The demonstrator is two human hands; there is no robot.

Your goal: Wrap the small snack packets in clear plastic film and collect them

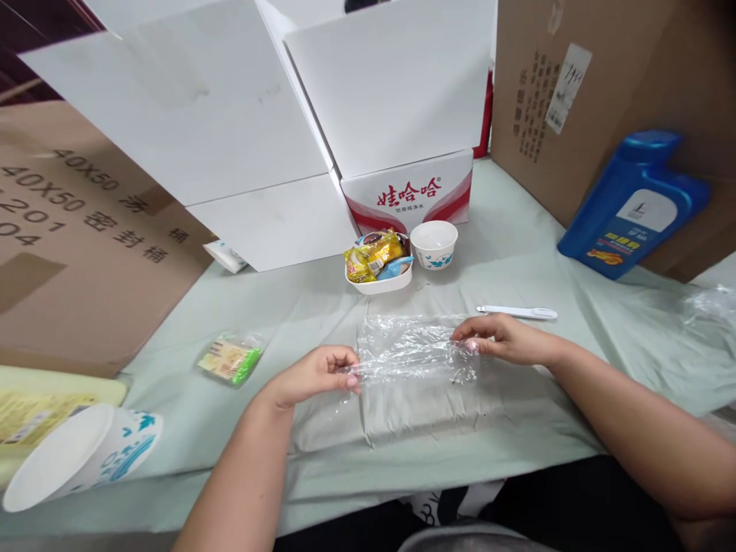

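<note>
A sheet of clear plastic film (411,349) stretches between my two hands, just above the cloth-covered table. My left hand (325,372) pinches its left edge between thumb and fingers. At the other edge, my right hand (497,337) grips the film the same way. The film looks crinkled and shiny. Right behind my right hand lies a thin white knife-like tool (517,313). Beyond the film sit a white oval bowl (379,287) of wrapped snacks (376,257) and a white paper bowl (435,249) with blue print.
A small packet with a green end (231,359) lies left of my left hand. A large paper tub (86,460) stands near left. White boxes (402,184) line the back, with cardboard boxes (74,230) at the sides. A blue bottle (635,203) leans at right.
</note>
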